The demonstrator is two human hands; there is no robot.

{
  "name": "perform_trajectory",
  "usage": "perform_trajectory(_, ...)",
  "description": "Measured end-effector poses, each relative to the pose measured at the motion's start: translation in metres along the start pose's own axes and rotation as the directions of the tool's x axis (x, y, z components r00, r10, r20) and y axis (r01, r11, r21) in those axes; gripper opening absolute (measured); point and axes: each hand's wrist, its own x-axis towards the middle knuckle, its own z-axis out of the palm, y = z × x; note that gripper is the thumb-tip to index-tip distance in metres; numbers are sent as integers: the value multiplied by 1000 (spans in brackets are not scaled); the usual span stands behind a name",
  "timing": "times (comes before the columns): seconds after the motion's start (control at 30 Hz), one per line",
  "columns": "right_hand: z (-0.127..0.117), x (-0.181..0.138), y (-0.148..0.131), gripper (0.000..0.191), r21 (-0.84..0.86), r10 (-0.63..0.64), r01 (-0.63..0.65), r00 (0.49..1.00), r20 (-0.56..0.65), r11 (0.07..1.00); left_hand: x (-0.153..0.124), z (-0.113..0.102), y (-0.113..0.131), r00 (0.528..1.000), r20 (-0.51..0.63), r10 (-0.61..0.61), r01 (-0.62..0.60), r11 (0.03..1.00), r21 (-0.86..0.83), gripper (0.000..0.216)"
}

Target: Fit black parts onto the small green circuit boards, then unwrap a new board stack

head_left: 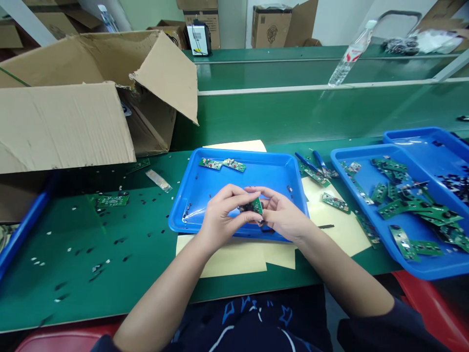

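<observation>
Over the near half of a blue tray (252, 159), my left hand (223, 210) is closed on a small green circuit board (257, 206). My right hand (282, 212) is closed on the same board from the other side, its fingers bent round the edge. Parts of the board are hidden behind my fingers. Two more circuit boards, one at the left (210, 164) and one beside it (234, 165), lie at the tray's far left. Tiny dark bits are scattered on the tray floor.
To the right, a second blue tray (381, 239) holds many circuit boards. Blue-handled pliers (320, 164) lie between the trays, near yellow paper (234, 259). A large cardboard box (66, 127) stands at the left. A water bottle (351, 56) is on the rear ledge.
</observation>
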Motion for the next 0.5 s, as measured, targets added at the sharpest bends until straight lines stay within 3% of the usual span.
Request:
perform_trajectory(0.17, 0, -1, -4, 35, 14, -122, 123, 989, -82, 992, -2, 0, -1, 993, -73, -97, 93, 994, -63, 37)
perform_trajectory(0.33, -2, -4, -4, 40, -69, -137, 135, 990, -19, 988, -1, -1, -2, 984, -117, -131, 124, 990, -71, 36)
perform_trajectory(0.5, 2, -9, -5, 38, -81, -224, 220, 974, -37, 972, -1, 1, -5, 969, -185, -162, 150, 986, -78, 36)
